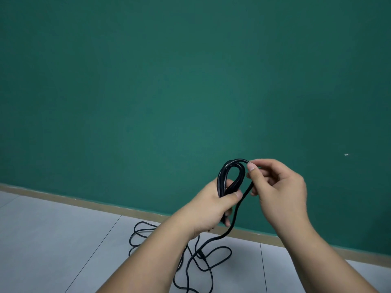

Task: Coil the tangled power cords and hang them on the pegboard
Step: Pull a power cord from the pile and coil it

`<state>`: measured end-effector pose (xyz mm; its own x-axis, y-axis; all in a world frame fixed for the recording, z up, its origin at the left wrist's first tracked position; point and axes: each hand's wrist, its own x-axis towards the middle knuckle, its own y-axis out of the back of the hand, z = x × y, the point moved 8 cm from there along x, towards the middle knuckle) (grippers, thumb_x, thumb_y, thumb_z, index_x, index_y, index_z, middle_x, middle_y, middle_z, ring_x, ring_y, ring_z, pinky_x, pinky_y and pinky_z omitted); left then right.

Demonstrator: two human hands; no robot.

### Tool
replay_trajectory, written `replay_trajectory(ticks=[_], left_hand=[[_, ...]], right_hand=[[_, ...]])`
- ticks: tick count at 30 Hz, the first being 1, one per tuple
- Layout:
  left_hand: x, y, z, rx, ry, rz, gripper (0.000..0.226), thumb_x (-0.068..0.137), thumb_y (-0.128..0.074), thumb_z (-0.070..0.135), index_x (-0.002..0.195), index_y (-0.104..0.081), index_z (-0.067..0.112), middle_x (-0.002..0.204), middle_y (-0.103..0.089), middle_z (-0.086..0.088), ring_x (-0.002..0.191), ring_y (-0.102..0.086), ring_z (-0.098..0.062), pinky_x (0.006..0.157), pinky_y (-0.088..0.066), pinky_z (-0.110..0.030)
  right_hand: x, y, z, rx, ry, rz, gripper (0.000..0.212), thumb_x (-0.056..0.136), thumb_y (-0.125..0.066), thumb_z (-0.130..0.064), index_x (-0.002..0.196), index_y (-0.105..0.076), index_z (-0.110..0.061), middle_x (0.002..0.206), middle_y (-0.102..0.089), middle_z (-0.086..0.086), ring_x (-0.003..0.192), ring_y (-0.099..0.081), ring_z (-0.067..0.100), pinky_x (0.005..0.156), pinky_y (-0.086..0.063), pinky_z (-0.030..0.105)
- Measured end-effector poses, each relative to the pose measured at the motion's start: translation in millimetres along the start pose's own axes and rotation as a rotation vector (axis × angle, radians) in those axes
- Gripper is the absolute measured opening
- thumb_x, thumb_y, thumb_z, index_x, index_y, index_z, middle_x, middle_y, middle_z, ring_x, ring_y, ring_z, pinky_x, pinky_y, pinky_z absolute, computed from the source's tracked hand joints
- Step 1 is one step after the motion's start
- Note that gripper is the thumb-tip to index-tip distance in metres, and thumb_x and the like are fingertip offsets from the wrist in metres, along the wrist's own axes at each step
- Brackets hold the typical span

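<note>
A black power cord (230,168) is partly coiled into a small bundle of loops held up in front of a green wall. My left hand (213,206) grips the base of the loops, thumb across them. My right hand (277,191) pinches the strand at the top right of the loop. From there the cord runs down behind my left wrist to a loose tangle (196,259) lying on the floor. No pegboard is in view.
A plain green wall (169,81) fills most of the view, with a tan baseboard (84,203) at its foot. Light grey floor tiles (53,240) lie below. A small white mark (346,154) sits on the wall at right.
</note>
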<state>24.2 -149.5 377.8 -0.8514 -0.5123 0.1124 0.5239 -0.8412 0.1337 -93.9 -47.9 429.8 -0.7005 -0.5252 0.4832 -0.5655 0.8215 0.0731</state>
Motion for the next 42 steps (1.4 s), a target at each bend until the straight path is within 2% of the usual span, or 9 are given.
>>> replay_trajectory(ticks=[9,15,18,20,25,29,35,38,42], left_hand=[[-0.4,6.4,-4.8,0.298,0.021,0.056,0.017,0.105,-0.058,0.028,0.092,-0.049,0.031,0.08,-0.051,0.005,0.067,-0.053,-0.014,0.061,-0.053,-0.033],[2.7,19.9,-25.3,0.643,0.136,0.042,0.021,0.092,-0.069,0.042,0.101,-0.055,0.031,0.092,-0.062,0.01,0.084,-0.063,-0.016,0.081,-0.06,-0.043],[0.2,20.7,-34.4,0.64,0.206,0.016,0.043,0.079,-0.076,0.055,0.112,-0.059,0.034,0.101,-0.068,0.016,0.096,-0.068,-0.011,0.088,-0.059,-0.039],[-0.1,17.8,-30.2,0.647,0.17,0.002,0.035,0.081,-0.075,0.049,0.109,-0.061,0.033,0.098,-0.07,0.016,0.092,-0.068,-0.01,0.089,-0.058,-0.038],[-1.6,13.9,-10.0,0.344,0.058,0.057,0.017,0.081,-0.059,0.028,0.095,-0.062,0.019,0.069,-0.053,0.008,0.058,-0.045,-0.017,0.055,-0.051,-0.037],[-1.1,11.7,-2.0,0.058,0.039,0.125,0.019,0.081,-0.058,0.024,0.092,-0.068,0.013,0.061,-0.041,0.008,0.055,-0.039,-0.014,0.049,-0.044,-0.031],[2.6,13.0,-2.8,0.016,0.01,0.142,0.041,0.1,-0.058,0.044,0.108,-0.066,0.005,0.073,-0.039,0.0,0.06,-0.043,-0.011,0.056,-0.05,-0.034],[1.1,17.2,-4.1,0.053,0.004,0.151,0.03,0.101,-0.06,0.04,0.103,-0.064,0.01,0.07,-0.039,0.003,0.062,-0.044,-0.013,0.062,-0.052,-0.036],[-1.5,16.9,-6.5,0.143,-0.012,0.173,0.021,0.104,-0.057,0.039,0.096,-0.06,0.019,0.077,-0.061,0.004,0.074,-0.059,-0.014,0.077,-0.051,-0.036]], right_hand=[[-4.0,4.4,-9.0,-0.094,0.051,0.054,0.01,0.096,-0.077,-0.031,0.086,-0.077,-0.031,0.065,-0.068,0.001,0.056,-0.068,0.021,0.062,-0.056,0.031],[-8.7,2.9,-29.1,-0.339,0.273,0.056,0.003,0.097,-0.075,-0.026,0.095,-0.078,-0.027,0.078,-0.069,-0.015,0.068,-0.066,0.012,0.065,-0.054,0.025],[-9.2,-1.3,-24.8,-0.366,0.255,0.038,0.003,0.098,-0.075,-0.027,0.096,-0.078,-0.026,0.079,-0.069,-0.016,0.07,-0.066,0.01,0.065,-0.052,0.023],[-5.2,-0.5,-9.6,-0.371,0.142,0.03,0.005,0.097,-0.074,-0.032,0.093,-0.076,-0.03,0.072,-0.068,-0.012,0.064,-0.066,0.01,0.064,-0.054,0.029],[5.4,3.8,28.3,-0.291,-0.169,-0.031,0.016,0.099,-0.073,-0.032,0.084,-0.074,-0.027,0.062,-0.07,-0.004,0.051,-0.07,0.014,0.069,-0.062,0.039],[2.3,-1.8,28.5,-0.189,-0.213,-0.034,0.014,0.101,-0.07,-0.03,0.09,-0.073,-0.023,0.06,-0.07,0.001,0.052,-0.072,0.021,0.074,-0.064,0.051],[-3.9,4.0,6.4,-0.156,-0.097,0.067,0.011,0.103,-0.067,-0.031,0.092,-0.068,-0.027,0.062,-0.07,-0.002,0.054,-0.071,0.016,0.072,-0.058,0.039],[-5.7,0.8,3.8,-0.121,-0.104,0.026,0.01,0.103,-0.067,-0.028,0.093,-0.068,-0.026,0.065,-0.072,-0.001,0.056,-0.073,0.018,0.075,-0.06,0.043],[-7.4,-6.2,11.3,-0.116,-0.177,-0.066,0.01,0.104,-0.065,-0.028,0.095,-0.067,-0.024,0.066,-0.074,0.002,0.057,-0.074,0.022,0.079,-0.062,0.052]])
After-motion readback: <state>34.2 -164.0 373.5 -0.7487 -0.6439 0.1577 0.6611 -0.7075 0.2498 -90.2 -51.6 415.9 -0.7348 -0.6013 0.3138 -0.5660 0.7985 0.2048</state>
